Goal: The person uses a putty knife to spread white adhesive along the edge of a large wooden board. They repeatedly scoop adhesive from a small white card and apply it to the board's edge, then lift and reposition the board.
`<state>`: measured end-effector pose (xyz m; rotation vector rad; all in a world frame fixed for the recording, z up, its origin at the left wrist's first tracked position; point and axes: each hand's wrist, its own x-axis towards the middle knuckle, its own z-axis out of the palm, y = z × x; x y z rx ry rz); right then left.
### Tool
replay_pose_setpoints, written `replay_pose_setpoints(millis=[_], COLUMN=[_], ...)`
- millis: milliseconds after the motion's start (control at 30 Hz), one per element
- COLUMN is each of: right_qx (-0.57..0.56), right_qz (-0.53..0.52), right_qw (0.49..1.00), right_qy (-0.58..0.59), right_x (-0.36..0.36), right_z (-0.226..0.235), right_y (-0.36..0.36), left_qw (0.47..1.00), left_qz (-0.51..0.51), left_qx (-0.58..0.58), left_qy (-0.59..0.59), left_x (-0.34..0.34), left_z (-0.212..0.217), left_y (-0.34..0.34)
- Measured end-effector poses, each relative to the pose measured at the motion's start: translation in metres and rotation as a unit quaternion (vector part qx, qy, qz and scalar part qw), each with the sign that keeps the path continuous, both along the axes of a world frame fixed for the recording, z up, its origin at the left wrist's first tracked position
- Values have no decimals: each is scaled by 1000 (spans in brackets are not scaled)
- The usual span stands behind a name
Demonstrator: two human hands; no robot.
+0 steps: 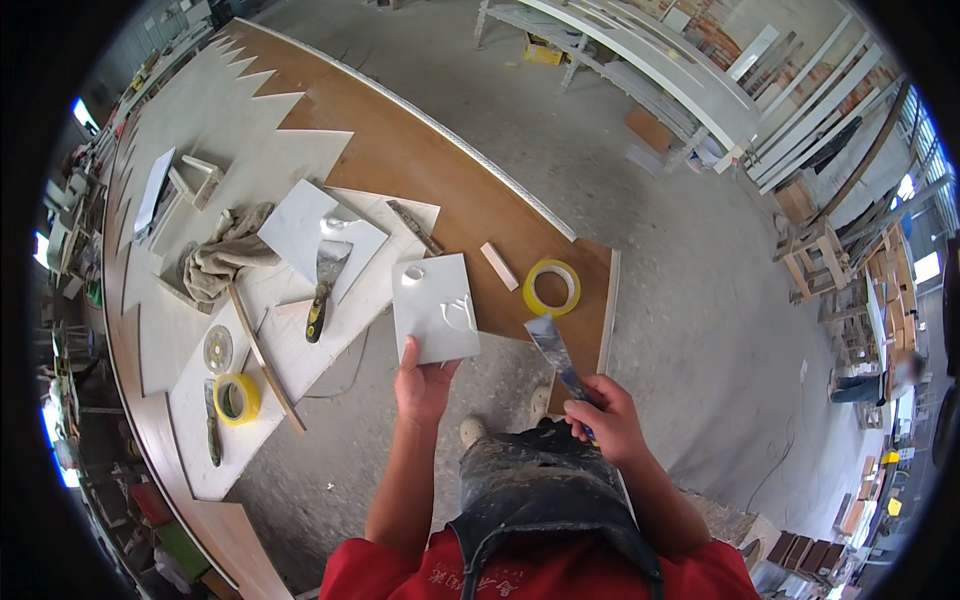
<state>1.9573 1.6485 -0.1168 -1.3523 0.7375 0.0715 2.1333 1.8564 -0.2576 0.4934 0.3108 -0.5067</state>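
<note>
My left hand (423, 385) grips the lower edge of a grey-white square tile (430, 325), thumb on its face. White paste sits on the tile, a dab near the top left corner and a smear at the right. In my right hand (610, 420) is a putty knife (557, 356), its blade pointing up and left, apart from the tile. A second putty knife (321, 300) with a black and yellow handle rests against another pale panel (300, 225) bearing a white dab. Right of the tile, a yellow tape roll (551, 288) lies on the brown board.
Boards with zigzag edges cover the worktable (400, 160). On its left part lie a grey rag (225, 255), a wooden strip (262, 360), a disc (218, 349), another tape roll (237, 399) and a dark-handled tool (213, 425). A long white bench (660, 60) stands far right; a person (870, 388) is beyond.
</note>
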Motion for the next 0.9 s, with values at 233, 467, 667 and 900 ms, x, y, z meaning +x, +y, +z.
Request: replay_pose_setpoints(millis=[233, 467, 667, 900], right_qx=[-207, -522, -623, -511], right_qz=[70, 179, 225, 132], right_qw=[975, 831, 746, 809], right_qy=[-48, -76, -72, -259], right_x=[65, 145, 180, 121], right_z=[-49, -49, -73, -57], right_y=[1, -5, -13, -71], left_qw=[998, 994, 973, 912], left_qz=[-18, -69, -117, -206], left_qx=[-27, 70, 199, 323], left_qy=[51, 56, 10, -148], left_x=[21, -20, -100, -149], left_z=[-22, -37, -7, 52], left_y=[-13, 19, 40, -47])
